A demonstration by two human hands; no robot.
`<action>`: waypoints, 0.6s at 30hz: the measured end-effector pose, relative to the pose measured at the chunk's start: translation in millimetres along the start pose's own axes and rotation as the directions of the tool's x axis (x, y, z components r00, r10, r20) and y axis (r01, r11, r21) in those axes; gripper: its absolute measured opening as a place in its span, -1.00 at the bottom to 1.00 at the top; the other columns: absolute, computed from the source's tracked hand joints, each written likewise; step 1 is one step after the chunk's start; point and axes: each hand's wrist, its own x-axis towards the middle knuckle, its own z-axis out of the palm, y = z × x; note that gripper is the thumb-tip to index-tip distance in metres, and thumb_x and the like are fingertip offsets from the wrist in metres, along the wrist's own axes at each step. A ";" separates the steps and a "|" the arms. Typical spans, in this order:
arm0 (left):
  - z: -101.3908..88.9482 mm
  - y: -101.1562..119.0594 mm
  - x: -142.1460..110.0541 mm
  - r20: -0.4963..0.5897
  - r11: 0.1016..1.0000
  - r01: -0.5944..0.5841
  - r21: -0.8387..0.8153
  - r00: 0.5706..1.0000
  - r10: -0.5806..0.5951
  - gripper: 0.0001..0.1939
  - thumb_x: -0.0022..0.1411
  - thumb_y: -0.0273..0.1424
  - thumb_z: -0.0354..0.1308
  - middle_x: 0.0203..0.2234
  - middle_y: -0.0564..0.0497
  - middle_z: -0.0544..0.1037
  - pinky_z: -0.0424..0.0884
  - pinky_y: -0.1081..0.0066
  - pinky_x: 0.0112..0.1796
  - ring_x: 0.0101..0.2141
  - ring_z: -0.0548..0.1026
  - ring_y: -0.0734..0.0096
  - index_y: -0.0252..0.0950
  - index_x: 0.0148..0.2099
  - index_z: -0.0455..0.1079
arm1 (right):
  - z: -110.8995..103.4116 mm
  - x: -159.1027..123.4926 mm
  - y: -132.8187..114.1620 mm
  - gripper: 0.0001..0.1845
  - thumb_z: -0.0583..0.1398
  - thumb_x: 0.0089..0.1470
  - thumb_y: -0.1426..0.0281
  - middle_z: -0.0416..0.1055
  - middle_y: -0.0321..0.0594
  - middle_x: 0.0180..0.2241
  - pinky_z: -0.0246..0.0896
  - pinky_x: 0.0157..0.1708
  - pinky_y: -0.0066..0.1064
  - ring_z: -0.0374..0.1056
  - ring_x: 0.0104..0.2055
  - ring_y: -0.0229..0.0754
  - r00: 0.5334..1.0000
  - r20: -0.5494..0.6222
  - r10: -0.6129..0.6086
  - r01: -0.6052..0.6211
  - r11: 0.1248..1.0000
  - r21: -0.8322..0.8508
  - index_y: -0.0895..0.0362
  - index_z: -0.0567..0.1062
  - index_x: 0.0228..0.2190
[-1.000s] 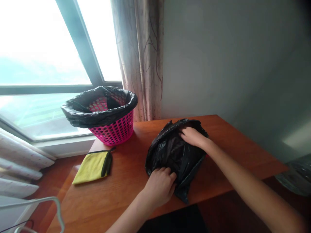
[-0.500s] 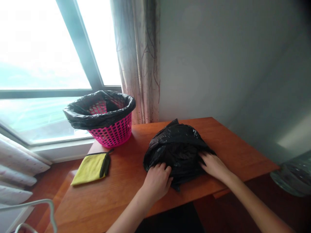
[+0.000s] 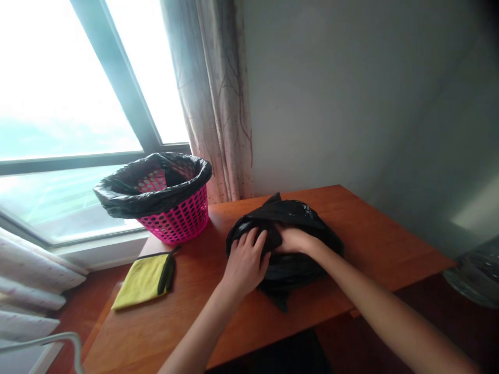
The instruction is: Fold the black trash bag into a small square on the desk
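Note:
A black plastic bag (image 3: 296,210) lies crumpled on the wooden table in front of me, its mouth facing me. My left hand (image 3: 247,259) is at the left side of the mouth, its bent fingers gripping the bag's film. Reaching in from the right, my right hand (image 3: 293,240) is partly inside the mouth, close to my left fingers. Dark folds of plastic cover its fingertips, so its grip is hidden. What the bag contains does not show.
A pink perforated basket (image 3: 177,221) lined with a black bag stands at the table's back left. A folded yellow cloth (image 3: 142,280) with dark edging lies before it. The wooden table (image 3: 374,249) ends near a grey wall; a curtain (image 3: 222,114) hangs behind.
My right hand has moved left from the bag's right side into its mouth, beside my left hand. The top of the bag has sunk a little. The view has shifted slightly.

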 end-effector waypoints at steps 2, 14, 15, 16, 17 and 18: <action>7.1 -12.6 12.3 -0.012 0.999 0.010 -0.044 1.000 -0.011 -0.47 0.37 -0.26 -0.02 0.28 -0.22 0.23 0.21 0.03 0.15 0.24 0.21 0.02 -0.24 0.33 0.12 | 10.7 3.1 -3.5 -0.29 0.30 0.01 0.37 0.29 0.03 0.20 0.15 0.17 -0.16 0.29 0.18 0.10 1.000 0.004 0.017 -0.017 0.995 -0.095 0.10 0.31 0.20; 28.0 -82.9 78.4 0.123 0.755 0.206 -0.622 0.979 -0.166 -0.37 0.41 -0.04 -0.26 -0.01 -0.15 0.57 0.33 0.25 0.07 0.01 0.48 0.14 -0.40 0.02 0.46 | 19.4 -34.9 2.2 -0.65 0.11 0.08 0.55 0.40 -0.06 0.03 0.27 0.06 -0.25 0.32 0.06 -0.02 0.966 -0.241 -0.094 0.061 0.988 -0.143 0.11 0.46 -0.08; 28.6 -89.3 81.3 0.136 0.742 0.228 -0.631 0.974 -0.183 -0.35 0.41 -0.04 -0.27 -0.03 -0.15 0.58 0.35 0.24 0.06 -0.01 0.50 0.13 -0.41 0.01 0.47 | 17.7 -37.4 5.5 -0.65 0.13 0.07 0.53 0.39 -0.05 0.05 0.25 0.09 -0.24 0.31 0.09 -0.02 0.948 -0.299 -0.108 0.085 0.992 -0.089 0.11 0.46 -0.08; 29.4 -94.7 83.5 0.150 0.730 0.247 -0.638 0.969 -0.197 -0.35 0.41 -0.04 -0.27 -0.04 -0.16 0.59 0.35 0.23 0.06 -0.02 0.51 0.13 -0.42 0.01 0.48 | 16.3 -39.5 8.8 -0.65 0.13 0.06 0.52 0.38 -0.03 0.06 0.23 0.11 -0.23 0.29 0.11 -0.01 0.926 -0.362 -0.108 0.104 0.994 -0.031 0.12 0.46 -0.09; 30.4 -98.9 84.8 0.163 0.720 0.264 -0.642 0.964 -0.208 -0.35 0.40 -0.04 -0.25 -0.04 -0.16 0.59 0.36 0.23 0.05 -0.02 0.51 0.12 -0.43 0.01 0.49 | 15.2 -41.1 12.0 -0.66 0.13 0.05 0.49 0.37 -0.01 0.06 0.21 0.14 -0.20 0.28 0.13 0.00 0.899 -0.428 -0.094 0.119 0.992 0.034 0.13 0.46 -0.10; 31.5 -101.7 85.3 0.174 0.713 0.278 -0.644 0.960 -0.218 -0.36 0.40 -0.05 -0.23 -0.05 -0.15 0.60 0.36 0.22 0.05 -0.02 0.51 0.12 -0.43 0.02 0.49 | 14.4 -42.2 15.1 -0.67 0.14 0.04 0.46 0.38 0.01 0.06 0.19 0.16 -0.17 0.28 0.13 0.02 0.869 -0.491 -0.060 0.130 0.985 0.110 0.12 0.46 -0.11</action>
